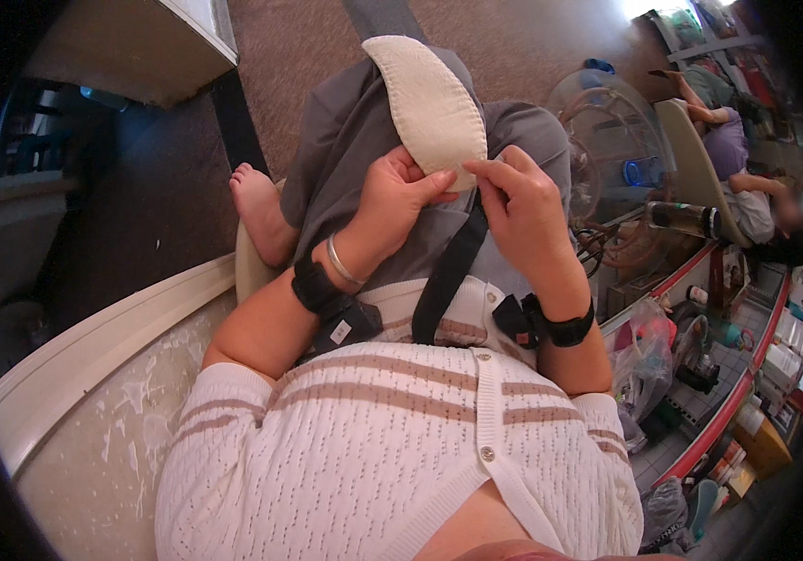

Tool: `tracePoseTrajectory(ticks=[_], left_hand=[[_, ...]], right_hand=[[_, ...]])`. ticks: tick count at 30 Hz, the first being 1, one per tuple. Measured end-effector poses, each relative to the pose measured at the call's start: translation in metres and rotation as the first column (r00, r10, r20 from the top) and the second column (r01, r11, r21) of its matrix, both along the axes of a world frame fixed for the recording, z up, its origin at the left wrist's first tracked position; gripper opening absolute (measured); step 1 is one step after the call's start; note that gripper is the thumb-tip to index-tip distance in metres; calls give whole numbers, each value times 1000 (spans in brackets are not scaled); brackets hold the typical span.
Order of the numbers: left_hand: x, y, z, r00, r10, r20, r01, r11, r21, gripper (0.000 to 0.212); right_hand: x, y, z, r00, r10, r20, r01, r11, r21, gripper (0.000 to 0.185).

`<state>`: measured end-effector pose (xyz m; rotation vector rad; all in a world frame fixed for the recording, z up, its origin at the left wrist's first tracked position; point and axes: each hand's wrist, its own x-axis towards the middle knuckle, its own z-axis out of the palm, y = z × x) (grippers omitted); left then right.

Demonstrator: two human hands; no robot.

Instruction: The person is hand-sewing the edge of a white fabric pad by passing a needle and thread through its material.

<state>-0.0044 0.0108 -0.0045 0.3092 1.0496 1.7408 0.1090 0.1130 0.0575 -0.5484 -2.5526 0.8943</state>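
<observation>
A cream felt piece (436,105), curved like a leaf with a pointed far tip, lies over my grey-trousered lap. Hand stitches run along both of its long edges. My left hand (398,193) grips its near end, thumb on top and fingers beneath. At the near right edge, the fingertips of my right hand (517,196) pinch close against the felt. Whether a needle or thread is between them is too small to tell. Black straps circle both wrists, and a silver bangle (342,261) sits on my left one.
A round glass table (612,140) stands to my right, with a dark bottle (682,219) and a blue cup (643,172). Beyond it another person (731,147) sits on a chair. Red-edged shelves (717,428) hold mixed goods. A cabinet corner (229,56) juts in at upper left.
</observation>
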Motion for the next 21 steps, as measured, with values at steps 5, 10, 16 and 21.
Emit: tracePoseTrajectory(ticks=[5, 10, 16, 21], left_hand=[[2, 0, -1, 1000, 5, -24, -6, 1000, -8, 26], [4, 0, -5, 982, 9, -187, -15, 999, -32, 23], [1, -2, -2, 996, -14, -88, 14, 1000, 4, 24], [8, 3, 10, 999, -1, -54, -1, 999, -36, 23]], right_hand=[[-1, -5, 5, 998, -23, 65, 15, 992, 125, 17], [-14, -20, 14, 950, -112, 292, -18, 912, 410, 6], [-20, -1, 1, 992, -96, 76, 87, 989, 122, 13], [-2, 27, -20, 876, -396, -276, 271, 877, -397, 13]])
